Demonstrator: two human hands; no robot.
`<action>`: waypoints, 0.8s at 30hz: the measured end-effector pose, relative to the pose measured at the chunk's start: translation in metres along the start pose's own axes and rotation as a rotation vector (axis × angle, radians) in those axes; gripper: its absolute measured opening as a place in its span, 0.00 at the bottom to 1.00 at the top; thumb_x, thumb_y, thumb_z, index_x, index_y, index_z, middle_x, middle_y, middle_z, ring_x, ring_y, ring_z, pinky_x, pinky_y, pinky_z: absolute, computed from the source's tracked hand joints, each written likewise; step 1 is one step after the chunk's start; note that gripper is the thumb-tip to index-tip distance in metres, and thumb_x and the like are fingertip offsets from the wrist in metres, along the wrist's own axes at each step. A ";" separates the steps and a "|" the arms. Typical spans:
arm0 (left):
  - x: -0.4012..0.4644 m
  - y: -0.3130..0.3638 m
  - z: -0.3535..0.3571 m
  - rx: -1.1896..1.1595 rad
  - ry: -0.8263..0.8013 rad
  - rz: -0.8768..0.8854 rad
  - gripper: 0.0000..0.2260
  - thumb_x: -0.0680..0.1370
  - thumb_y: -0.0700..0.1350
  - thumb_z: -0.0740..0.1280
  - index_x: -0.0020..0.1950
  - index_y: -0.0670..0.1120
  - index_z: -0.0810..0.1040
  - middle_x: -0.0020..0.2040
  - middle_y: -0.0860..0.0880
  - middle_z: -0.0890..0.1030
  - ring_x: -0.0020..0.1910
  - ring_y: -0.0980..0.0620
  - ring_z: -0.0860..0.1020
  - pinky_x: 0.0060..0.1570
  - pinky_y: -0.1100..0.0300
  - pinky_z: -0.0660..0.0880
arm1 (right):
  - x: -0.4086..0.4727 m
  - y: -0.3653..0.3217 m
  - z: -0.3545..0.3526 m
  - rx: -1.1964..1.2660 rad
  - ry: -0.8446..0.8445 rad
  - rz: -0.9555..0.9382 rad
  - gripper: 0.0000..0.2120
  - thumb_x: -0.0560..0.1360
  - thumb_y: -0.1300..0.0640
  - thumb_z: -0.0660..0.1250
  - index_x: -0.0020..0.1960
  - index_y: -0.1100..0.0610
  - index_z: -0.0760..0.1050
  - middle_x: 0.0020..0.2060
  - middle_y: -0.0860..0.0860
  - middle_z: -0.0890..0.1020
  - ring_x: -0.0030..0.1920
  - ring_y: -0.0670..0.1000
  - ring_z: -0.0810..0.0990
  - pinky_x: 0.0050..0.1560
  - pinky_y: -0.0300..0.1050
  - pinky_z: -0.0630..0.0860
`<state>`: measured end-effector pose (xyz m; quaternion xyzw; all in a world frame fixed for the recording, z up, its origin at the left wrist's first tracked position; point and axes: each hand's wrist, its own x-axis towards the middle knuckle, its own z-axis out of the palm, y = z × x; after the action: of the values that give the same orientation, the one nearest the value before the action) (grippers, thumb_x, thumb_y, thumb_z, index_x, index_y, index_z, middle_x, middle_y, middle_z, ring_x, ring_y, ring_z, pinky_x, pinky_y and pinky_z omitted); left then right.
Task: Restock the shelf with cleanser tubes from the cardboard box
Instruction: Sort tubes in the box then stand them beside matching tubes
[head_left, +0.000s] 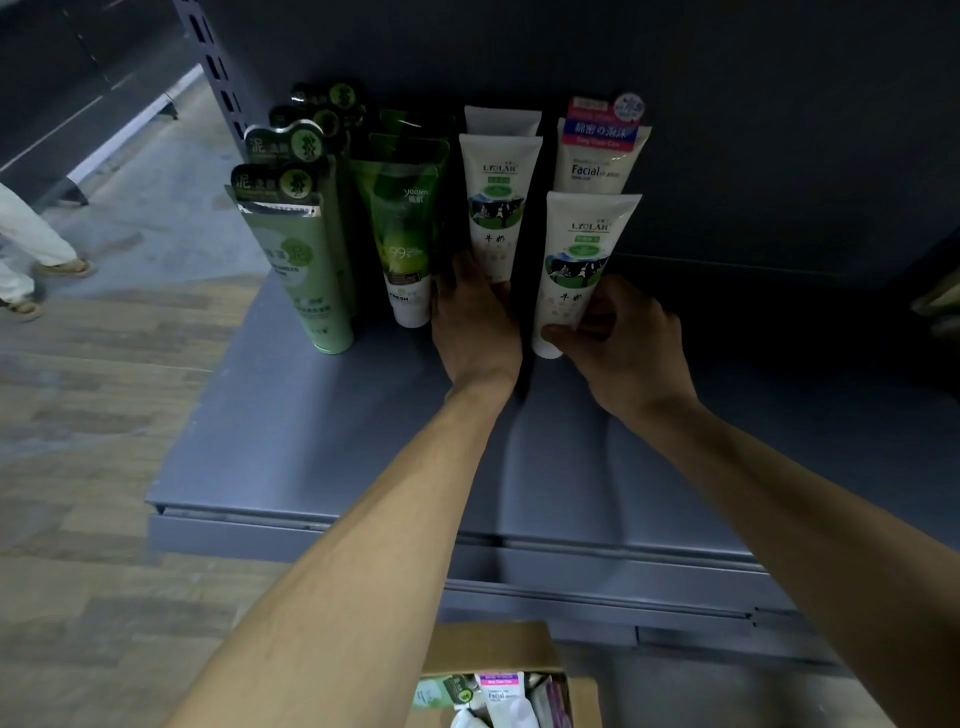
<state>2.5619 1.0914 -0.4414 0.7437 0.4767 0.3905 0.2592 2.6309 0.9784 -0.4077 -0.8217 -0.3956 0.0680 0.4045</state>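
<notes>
White cow-print tube (582, 260) gripped upright by right hand (623, 338) fingers; left hand (475, 322) holds its twin (498, 208).

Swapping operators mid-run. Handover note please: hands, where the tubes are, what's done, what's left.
Left hand: fingers on the base of the front white milk-print cleanser tube in the middle row; grip not clear.
Right hand: grips the lower end of a second white milk-print tube, upright in front of the cream pink-label facial tube.
Done: dull green mud tubes and translucent green gel tubes stand in rows at the left of the grey metal shelf.
Left: release the held tube; open cardboard box below still has tubes to shelve.
</notes>
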 end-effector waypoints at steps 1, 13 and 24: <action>0.000 0.000 0.000 -0.003 -0.002 -0.001 0.21 0.80 0.40 0.64 0.72 0.39 0.67 0.69 0.40 0.72 0.70 0.43 0.68 0.64 0.56 0.67 | 0.000 0.000 0.000 -0.003 0.000 0.001 0.17 0.70 0.56 0.77 0.56 0.58 0.77 0.51 0.47 0.83 0.45 0.40 0.78 0.39 0.19 0.70; -0.041 -0.012 -0.024 -0.099 -0.098 0.018 0.21 0.76 0.45 0.71 0.67 0.42 0.72 0.63 0.44 0.77 0.61 0.44 0.76 0.56 0.52 0.76 | -0.002 -0.007 -0.005 -0.074 -0.019 0.013 0.18 0.71 0.54 0.76 0.56 0.60 0.76 0.52 0.53 0.83 0.52 0.52 0.82 0.53 0.46 0.78; -0.046 -0.062 -0.106 -0.082 -0.243 0.173 0.16 0.73 0.45 0.74 0.60 0.44 0.78 0.53 0.48 0.78 0.46 0.57 0.74 0.45 0.78 0.69 | -0.004 -0.031 0.021 -0.114 -0.058 0.044 0.20 0.72 0.51 0.74 0.58 0.59 0.74 0.56 0.54 0.81 0.57 0.54 0.79 0.47 0.35 0.66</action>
<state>2.4314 1.0765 -0.4443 0.8124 0.3597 0.3378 0.3106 2.6004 1.0002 -0.4001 -0.8496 -0.3921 0.0779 0.3439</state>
